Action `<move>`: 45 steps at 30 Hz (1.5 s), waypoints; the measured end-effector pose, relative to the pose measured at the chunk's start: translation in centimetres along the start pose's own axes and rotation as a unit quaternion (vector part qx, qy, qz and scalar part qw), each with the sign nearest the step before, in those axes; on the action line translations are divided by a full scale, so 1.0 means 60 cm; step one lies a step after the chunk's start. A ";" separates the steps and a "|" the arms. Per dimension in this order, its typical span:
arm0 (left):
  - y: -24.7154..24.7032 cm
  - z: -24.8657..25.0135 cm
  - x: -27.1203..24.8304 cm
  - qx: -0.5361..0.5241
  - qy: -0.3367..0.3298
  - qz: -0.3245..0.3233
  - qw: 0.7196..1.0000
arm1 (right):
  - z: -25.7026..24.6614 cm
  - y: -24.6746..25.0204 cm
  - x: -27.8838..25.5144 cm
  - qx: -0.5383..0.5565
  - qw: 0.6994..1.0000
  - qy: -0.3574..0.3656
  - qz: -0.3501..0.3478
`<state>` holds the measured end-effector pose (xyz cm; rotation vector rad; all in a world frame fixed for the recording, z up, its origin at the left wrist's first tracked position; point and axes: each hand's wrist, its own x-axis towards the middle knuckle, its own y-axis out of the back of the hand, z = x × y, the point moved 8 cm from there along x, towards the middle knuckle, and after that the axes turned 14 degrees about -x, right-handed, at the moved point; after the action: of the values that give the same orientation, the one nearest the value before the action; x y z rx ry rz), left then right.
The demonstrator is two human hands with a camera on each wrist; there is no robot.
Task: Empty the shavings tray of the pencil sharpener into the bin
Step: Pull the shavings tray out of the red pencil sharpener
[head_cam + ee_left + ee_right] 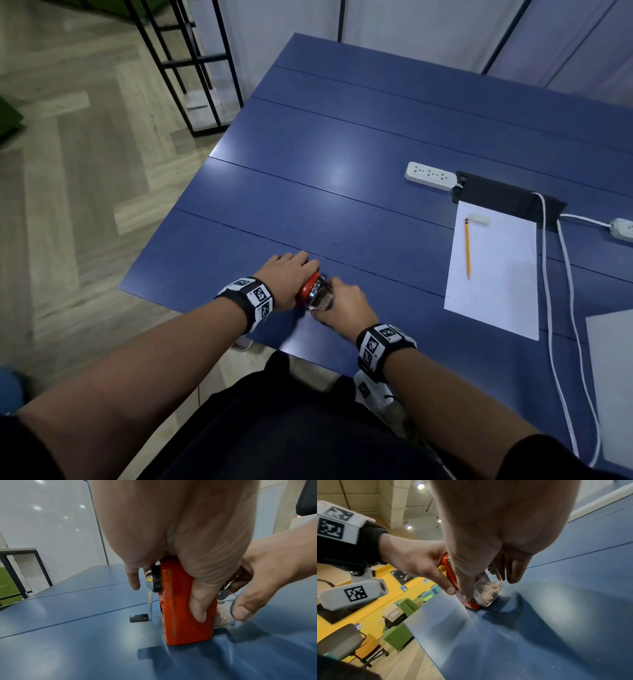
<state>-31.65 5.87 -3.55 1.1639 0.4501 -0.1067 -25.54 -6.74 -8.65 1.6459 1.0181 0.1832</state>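
Observation:
A red crank pencil sharpener (307, 288) (185, 608) (447, 566) stands on the blue table (342, 192) near its front edge. My left hand (286, 275) (188, 563) (419, 562) grips its red body from above. A clear shavings tray (321, 300) (224, 612) (488, 589) with pale shavings sticks out of its right side. My right hand (337, 301) (248, 597) (481, 574) pinches that tray between thumb and fingers. The metal crank (149, 601) hangs down on the left side. No bin is in view.
To the right lie a white sheet (493, 270) with a yellow pencil (467, 248) and an eraser (479, 219), two white power strips (431, 175) and white cables (561, 308). A black metal shelf frame (191, 65) stands off the table's far left corner.

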 end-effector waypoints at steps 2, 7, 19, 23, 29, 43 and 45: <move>0.000 0.000 -0.001 -0.006 0.005 0.001 1.000 | -0.001 -0.002 -0.002 0.002 1.000 0.008 -0.004; 0.000 0.002 -0.001 -0.011 0.007 -0.001 1.000 | -0.024 0.011 -0.001 -0.007 0.999 0.037 0.024; 0.003 0.001 -0.004 0.003 0.004 -0.004 1.000 | -0.018 0.012 -0.007 -0.023 0.999 0.033 0.034; 0.003 0.001 -0.004 -0.002 0.008 -0.002 1.000 | 0.006 0.008 -0.016 -0.029 0.999 0.014 0.021; -0.001 -0.001 0.001 -0.012 0.004 -0.008 1.000 | 0.085 0.000 -0.055 -0.054 0.998 0.002 0.013; 0.032 0.038 0.066 0.042 -0.044 0.001 0.998 | 0.141 -0.009 -0.099 -0.021 1.000 0.001 0.019; 0.029 0.035 0.066 0.036 -0.039 0.014 0.998 | 0.148 -0.009 -0.102 -0.006 1.000 0.000 0.019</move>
<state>-26.93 5.28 -2.94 1.2316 0.3633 -0.1446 -24.28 -17.41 -9.92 1.6555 0.9833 0.2146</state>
